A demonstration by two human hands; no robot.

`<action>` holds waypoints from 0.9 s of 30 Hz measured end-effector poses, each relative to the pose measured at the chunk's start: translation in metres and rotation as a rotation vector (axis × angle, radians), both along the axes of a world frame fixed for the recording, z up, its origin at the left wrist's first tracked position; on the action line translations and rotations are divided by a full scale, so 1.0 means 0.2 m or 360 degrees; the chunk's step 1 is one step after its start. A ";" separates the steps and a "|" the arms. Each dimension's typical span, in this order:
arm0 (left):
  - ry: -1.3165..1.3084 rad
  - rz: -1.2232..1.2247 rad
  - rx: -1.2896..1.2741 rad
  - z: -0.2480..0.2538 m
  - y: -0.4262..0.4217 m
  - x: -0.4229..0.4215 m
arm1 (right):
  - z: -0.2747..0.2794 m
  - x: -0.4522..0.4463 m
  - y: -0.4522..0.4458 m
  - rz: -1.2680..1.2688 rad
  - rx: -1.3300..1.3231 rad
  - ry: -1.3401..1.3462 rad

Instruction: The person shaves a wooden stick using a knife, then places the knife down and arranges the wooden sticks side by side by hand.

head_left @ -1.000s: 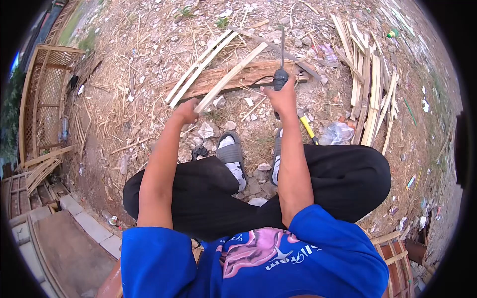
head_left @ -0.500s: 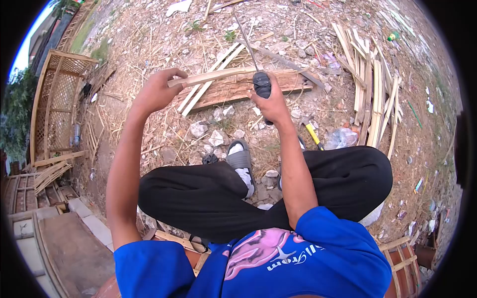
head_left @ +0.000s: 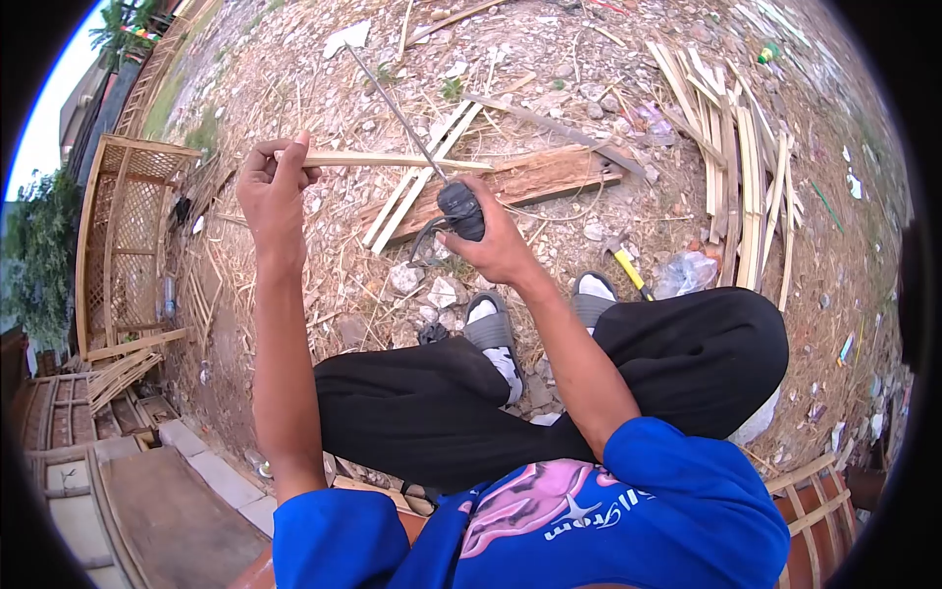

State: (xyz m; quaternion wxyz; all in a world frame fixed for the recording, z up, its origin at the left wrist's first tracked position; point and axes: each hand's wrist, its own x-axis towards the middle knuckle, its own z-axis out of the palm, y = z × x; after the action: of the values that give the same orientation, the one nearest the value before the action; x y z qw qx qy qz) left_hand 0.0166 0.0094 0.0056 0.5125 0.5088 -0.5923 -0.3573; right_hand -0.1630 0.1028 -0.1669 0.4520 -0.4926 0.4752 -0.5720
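My left hand (head_left: 277, 191) is closed round the left end of a thin wooden strip (head_left: 378, 159), raised off the ground and lying roughly level. My right hand (head_left: 496, 240) grips the black wrapped handle (head_left: 461, 211) of a long tool whose thin metal blade (head_left: 392, 108) points up and to the left. The blade crosses the strip near the strip's right end; whether they touch I cannot tell. Beneath, a rough brown plank (head_left: 549, 175) lies on the ground, with two pale strips (head_left: 417, 187) across its left part.
A hammer with a yellow handle (head_left: 630, 272) lies by my right foot, beside a clear plastic bag (head_left: 680, 275). A pile of wooden strips (head_left: 751, 196) is at the right. A lattice wooden frame (head_left: 128, 245) stands at the left. Rubble and dry straw cover the ground.
My left hand has lifted the strip's end up and left from the plank. My right hand has moved left, and the blade has swung from upright to leaning left.
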 end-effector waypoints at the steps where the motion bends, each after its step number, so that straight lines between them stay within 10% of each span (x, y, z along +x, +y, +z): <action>1: -0.0036 -0.0042 -0.0032 0.02 0.00 0.02 | 0.00 0.03 0.00 0.0041 0.0019 0.0010; 12: 0.1101 -0.0211 -0.0216 -0.10 0.01 0.03 | -0.01 0.14 0.10 0.0254 0.0125 0.0181; 27: 0.0950 -0.0145 -0.0200 -0.11 0.01 0.01 | -0.08 0.23 0.12 -0.0045 0.0398 0.0304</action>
State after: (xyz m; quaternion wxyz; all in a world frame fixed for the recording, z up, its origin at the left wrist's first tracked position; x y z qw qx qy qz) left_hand 0.0196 0.0120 -0.0169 0.6777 0.3216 -0.4587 -0.4764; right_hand -0.1167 0.1260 -0.1827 0.4545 -0.4780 0.5904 -0.4653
